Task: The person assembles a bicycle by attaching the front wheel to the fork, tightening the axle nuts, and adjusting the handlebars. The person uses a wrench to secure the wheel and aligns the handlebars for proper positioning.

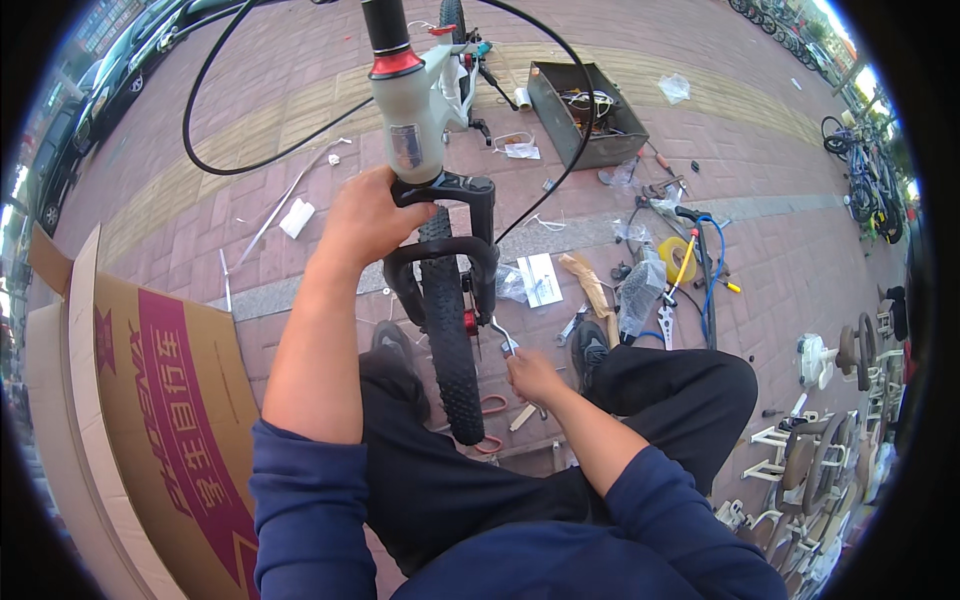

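Between my legs stands the front wheel (450, 340) of a bicycle, its knobbly black tyre pointing toward me. The black suspension fork (482, 215) straddles it, below the pale head tube (412, 130). My left hand (372, 222) is closed round the top of the fork at the crown, thumb over the front. Low on the wheel's right side, my right hand (537, 378) is closed on a silver wrench (504, 336), which reaches up toward the axle by the red hub (470, 321). Whether its end sits on the nut is too small to tell.
A grey metal toolbox (590, 110) stands beyond the wheel. Loose tools, plastic wrap, a yellow tape roll (676, 258) and a pump with blue hose (712, 260) lie to the right. A large cardboard box (170, 420) stands left. Bicycle parts (815, 460) lie far right.
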Tool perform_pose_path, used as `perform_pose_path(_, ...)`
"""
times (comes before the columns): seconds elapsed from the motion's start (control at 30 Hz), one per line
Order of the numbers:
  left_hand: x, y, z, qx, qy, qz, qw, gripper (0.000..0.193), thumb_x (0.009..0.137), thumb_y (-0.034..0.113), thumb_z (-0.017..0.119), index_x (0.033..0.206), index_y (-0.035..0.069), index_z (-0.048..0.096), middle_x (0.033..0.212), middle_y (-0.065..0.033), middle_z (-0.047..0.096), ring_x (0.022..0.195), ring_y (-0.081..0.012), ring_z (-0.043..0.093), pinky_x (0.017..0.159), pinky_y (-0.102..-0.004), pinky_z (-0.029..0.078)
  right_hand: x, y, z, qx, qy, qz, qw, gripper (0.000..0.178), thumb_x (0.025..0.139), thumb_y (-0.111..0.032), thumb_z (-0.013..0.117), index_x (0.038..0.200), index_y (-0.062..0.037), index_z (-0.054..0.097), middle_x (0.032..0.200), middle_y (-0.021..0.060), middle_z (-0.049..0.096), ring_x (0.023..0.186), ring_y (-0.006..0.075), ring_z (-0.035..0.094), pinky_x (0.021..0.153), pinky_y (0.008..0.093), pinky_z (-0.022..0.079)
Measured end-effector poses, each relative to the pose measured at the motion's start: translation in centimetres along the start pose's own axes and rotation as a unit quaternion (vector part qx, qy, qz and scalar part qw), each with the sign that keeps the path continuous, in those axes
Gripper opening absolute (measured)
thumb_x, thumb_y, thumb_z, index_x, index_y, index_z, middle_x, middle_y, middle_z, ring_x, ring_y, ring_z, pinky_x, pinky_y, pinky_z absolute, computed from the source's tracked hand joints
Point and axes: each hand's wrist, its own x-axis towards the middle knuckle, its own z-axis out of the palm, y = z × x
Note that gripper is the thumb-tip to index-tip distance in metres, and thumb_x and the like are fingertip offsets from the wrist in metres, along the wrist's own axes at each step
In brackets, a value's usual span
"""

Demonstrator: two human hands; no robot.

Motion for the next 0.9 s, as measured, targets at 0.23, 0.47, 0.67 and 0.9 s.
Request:
perform_pose_path(0.23,0.2,-1.3,0.8,-0.006,0.012,0.009,1.000,0.048,0.077,0.034,0.084,0.109,-0.002,0.074,0.103,-0.0224,0.076,0.102,-0.0393,0.072,0.090,-0.0460,0.055,0.9,-1.9,-0.7,-0.365,-0.013,-0.058,0.929,0.029,0.093,-0.016,0.055,0.084,0.0034,0.074,0.094,0.0298,0.072,0.086,0.0483,0.071,0.079,0.0525,0.058)
perform_pose_path(0.47,0.2,-0.9,1.2,0.000,0.026,0.035,0.999,0.046,0.079,0.035,0.082,0.109,0.002,0.074,0.107,-0.0218,0.074,0.103,-0.0395,0.071,0.090,-0.0476,0.055,2.2,-5.5,-2.7,-0.462,-0.226,-0.040,0.857,0.025,0.093,-0.013,0.061,0.085,0.0080,0.072,0.085,0.0255,0.073,0.074,0.0338,0.075,0.066,0.0452,0.060)
perform_pose_path(0.67,0.4,-1.3,1.3,0.022,0.014,0.021,0.999,0.049,0.079,0.038,0.082,0.109,0.000,0.073,0.108,-0.0225,0.074,0.107,-0.0405,0.070,0.092,-0.0489,0.054,2.4,-9.4,-4.7,-0.076,-0.193,0.167,0.964,0.029,0.096,-0.010,0.056,0.079,0.0118,0.065,0.066,0.0168,0.066,0.050,0.0279,0.065,0.043,0.0412,0.051)
perform_pose_path(0.9,0.5,-0.9,1.5,0.029,0.019,0.021,0.999,0.046,0.078,0.033,0.084,0.113,0.004,0.074,0.107,-0.0201,0.075,0.105,-0.0385,0.071,0.090,-0.0464,0.055,3.6,-4.7,-2.5,-0.568,-0.189,-0.221,0.770,0.032,0.093,-0.015,0.054,0.078,0.0023,0.076,0.090,0.0258,0.075,0.077,0.0346,0.076,0.066,0.0481,0.059)
